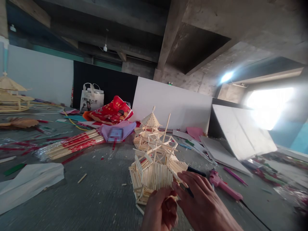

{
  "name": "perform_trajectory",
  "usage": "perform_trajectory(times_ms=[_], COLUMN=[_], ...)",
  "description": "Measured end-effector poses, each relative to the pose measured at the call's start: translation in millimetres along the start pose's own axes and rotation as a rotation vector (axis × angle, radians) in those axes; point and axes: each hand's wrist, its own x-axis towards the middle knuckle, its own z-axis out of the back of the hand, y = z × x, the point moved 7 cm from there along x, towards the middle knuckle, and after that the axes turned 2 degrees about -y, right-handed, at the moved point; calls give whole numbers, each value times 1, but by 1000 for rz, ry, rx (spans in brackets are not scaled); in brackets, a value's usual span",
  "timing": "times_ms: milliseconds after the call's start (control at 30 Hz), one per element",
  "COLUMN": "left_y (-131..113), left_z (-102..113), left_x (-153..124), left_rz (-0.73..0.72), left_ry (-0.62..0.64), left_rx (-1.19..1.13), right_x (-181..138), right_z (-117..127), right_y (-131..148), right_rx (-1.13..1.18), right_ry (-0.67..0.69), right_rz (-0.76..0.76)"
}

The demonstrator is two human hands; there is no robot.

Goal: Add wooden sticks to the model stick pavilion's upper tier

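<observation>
A model pavilion (156,175) built of thin wooden sticks stands in front of me, with sloping stick panels around an open frame on top. My left hand (160,210) is closed at its near edge, fingers curled and thumb towards the panel. Whatever sits between those fingertips is hidden. From the right, my right hand (201,200) reaches over the near right edge, its fingertips pressed against the sticks beside my left thumb. A dark-handled tool (196,171) lies partly behind the right hand. To its right rests a pink glue gun (225,185) with a black cord.
Behind the model stands another stick pavilion (151,123) with a pointed roof. Packaged sticks (74,144) lie left, near a red bag (112,110) and a white bag (91,98). A purple pen-like stick (235,176) and white boards (243,131) are at right.
</observation>
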Motion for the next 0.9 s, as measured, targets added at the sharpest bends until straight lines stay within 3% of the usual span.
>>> perform_trajectory(times_ms=[167, 800, 900], left_y=[1, 0, 0], left_z=[0, 1, 1], left_x=[1, 0, 0], left_rz=[4, -27, -29], left_ry=[-3, -3, 7], left_rx=[-10, -72, -76], right_x=[1, 10, 11], right_z=[2, 11, 13], right_y=[0, 3, 3], right_rx=[-6, 15, 35], right_ry=[-26, 90, 53], right_rz=[-8, 9, 6])
